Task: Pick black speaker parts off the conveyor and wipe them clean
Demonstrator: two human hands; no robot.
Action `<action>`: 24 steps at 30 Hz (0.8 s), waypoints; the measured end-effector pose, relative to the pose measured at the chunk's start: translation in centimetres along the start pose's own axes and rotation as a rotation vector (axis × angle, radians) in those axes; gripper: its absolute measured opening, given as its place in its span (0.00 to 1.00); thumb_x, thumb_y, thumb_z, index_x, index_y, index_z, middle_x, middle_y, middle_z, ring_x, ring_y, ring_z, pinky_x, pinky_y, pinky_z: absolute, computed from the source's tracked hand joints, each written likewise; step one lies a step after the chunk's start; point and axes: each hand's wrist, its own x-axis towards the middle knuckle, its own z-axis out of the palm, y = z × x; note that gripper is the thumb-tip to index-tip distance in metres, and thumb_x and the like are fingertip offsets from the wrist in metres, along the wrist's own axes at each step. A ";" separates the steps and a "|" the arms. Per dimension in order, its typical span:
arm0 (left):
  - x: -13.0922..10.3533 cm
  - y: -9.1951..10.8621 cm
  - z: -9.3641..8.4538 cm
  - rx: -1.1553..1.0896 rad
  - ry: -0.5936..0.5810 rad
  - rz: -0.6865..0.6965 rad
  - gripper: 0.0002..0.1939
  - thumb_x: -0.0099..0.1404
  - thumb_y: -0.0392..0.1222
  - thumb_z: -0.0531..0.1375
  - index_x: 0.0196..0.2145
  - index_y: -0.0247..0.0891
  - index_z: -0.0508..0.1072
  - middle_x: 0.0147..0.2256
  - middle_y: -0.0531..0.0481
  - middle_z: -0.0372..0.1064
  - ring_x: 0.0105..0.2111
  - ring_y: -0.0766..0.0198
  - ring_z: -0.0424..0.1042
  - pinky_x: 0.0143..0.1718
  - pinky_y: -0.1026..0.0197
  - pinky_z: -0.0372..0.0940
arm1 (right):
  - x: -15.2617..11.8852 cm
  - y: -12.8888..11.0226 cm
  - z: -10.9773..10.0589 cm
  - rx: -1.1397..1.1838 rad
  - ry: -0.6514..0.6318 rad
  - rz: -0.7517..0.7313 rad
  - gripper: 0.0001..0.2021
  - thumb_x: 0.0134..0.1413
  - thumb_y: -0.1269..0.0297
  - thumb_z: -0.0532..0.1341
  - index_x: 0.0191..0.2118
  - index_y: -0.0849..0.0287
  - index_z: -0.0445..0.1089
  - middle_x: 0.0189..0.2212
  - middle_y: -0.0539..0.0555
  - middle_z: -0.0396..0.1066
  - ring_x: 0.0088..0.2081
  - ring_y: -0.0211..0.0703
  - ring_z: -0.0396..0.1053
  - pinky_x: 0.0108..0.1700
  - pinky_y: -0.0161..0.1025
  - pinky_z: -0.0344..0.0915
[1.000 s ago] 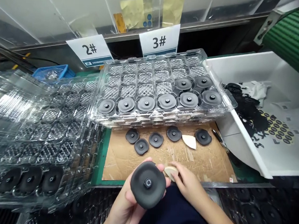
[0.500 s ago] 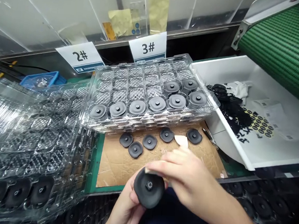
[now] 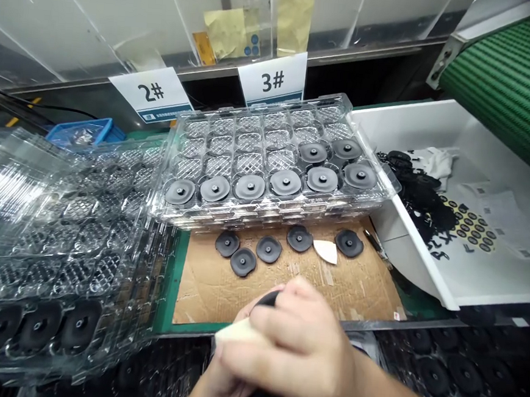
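Observation:
My right hand (image 3: pixel 299 348) is closed on a cream-coloured wedge-shaped pad (image 3: pixel 240 333) and covers most of a black disc (image 3: pixel 268 299). Only the disc's upper edge shows. Under and behind it, my left hand (image 3: pixel 220 375) is wrapped round the disc, its fingers largely hidden. On the cardboard sheet (image 3: pixel 202 297) ahead lie several loose black discs (image 3: pixel 269 249), each with a small centre stud, and a second cream wedge pad (image 3: pixel 325 251). Behind them stands a stack of clear plastic trays (image 3: pixel 264 207); the top tray holds similar discs in its front row and at the right.
More clear trays (image 3: pixel 79 233) are stacked at left, some with discs. A white bin (image 3: pixel 425 260) at right contains black scraps and yellow stickers. Beyond are a green roller (image 3: pixel 512 89), a blue basket (image 3: pixel 102 131) and signs "2#" (image 3: pixel 151 95) and "3#" (image 3: pixel 274 80).
My right hand has moved left and down over the disc, covering its face and stud. The pad now juts out at the left. The whole view has shifted slightly.

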 end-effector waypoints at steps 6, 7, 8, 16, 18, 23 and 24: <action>-0.9 1.1 -1.2 -0.162 -0.155 -0.009 0.31 0.45 0.49 0.67 0.49 0.51 0.68 0.53 0.50 0.66 0.47 0.53 0.70 0.46 0.59 0.65 | -4.8 7.0 2.3 0.187 0.161 0.643 0.11 0.59 0.65 0.53 0.42 0.55 0.71 0.39 0.53 0.72 0.41 0.43 0.69 0.43 0.39 0.65; -1.0 1.2 -1.4 -0.200 -0.168 -0.012 0.30 0.46 0.49 0.66 0.48 0.52 0.68 0.52 0.50 0.67 0.47 0.54 0.69 0.47 0.59 0.65 | -6.0 8.1 3.3 0.187 0.161 0.673 0.11 0.58 0.63 0.53 0.41 0.55 0.72 0.38 0.53 0.73 0.41 0.44 0.69 0.43 0.40 0.66; -1.1 1.3 -1.5 -0.236 -0.178 -0.010 0.28 0.47 0.50 0.65 0.48 0.52 0.69 0.51 0.51 0.68 0.47 0.54 0.69 0.47 0.59 0.65 | -7.1 8.9 4.3 0.180 0.156 0.675 0.12 0.58 0.62 0.53 0.40 0.56 0.73 0.37 0.54 0.73 0.40 0.45 0.70 0.43 0.41 0.67; -0.6 1.1 -1.6 -0.314 -0.198 -0.040 0.25 0.56 0.58 0.53 0.51 0.52 0.66 0.45 0.49 0.72 0.43 0.53 0.72 0.45 0.53 0.65 | -6.0 5.6 2.8 0.163 0.201 0.515 0.14 0.58 0.67 0.53 0.47 0.49 0.68 0.45 0.54 0.66 0.51 0.47 0.61 0.53 0.50 0.58; -0.5 1.1 -1.7 -0.224 -0.154 0.007 0.26 0.59 0.58 0.50 0.55 0.55 0.58 0.46 0.48 0.71 0.41 0.54 0.73 0.41 0.53 0.66 | -3.7 3.3 -0.1 0.294 -0.153 0.214 0.15 0.55 0.70 0.55 0.47 0.48 0.68 0.42 0.51 0.70 0.52 0.47 0.60 0.58 0.51 0.51; -0.3 1.3 -2.1 0.404 -0.149 0.469 0.46 0.54 0.44 0.62 0.61 0.55 0.36 0.48 0.44 0.67 0.45 0.53 0.68 0.46 0.51 0.61 | -2.8 0.6 -2.2 0.392 -0.351 0.106 0.15 0.53 0.77 0.56 0.46 0.58 0.67 0.28 0.52 0.73 0.32 0.39 0.69 0.41 0.39 0.66; -0.3 1.4 -2.2 0.549 -0.146 0.542 0.50 0.53 0.38 0.64 0.61 0.54 0.33 0.48 0.43 0.66 0.48 0.52 0.66 0.49 0.49 0.59 | -3.5 0.7 -1.8 0.381 -0.288 0.176 0.15 0.54 0.77 0.55 0.46 0.57 0.67 0.28 0.51 0.72 0.31 0.38 0.69 0.37 0.38 0.67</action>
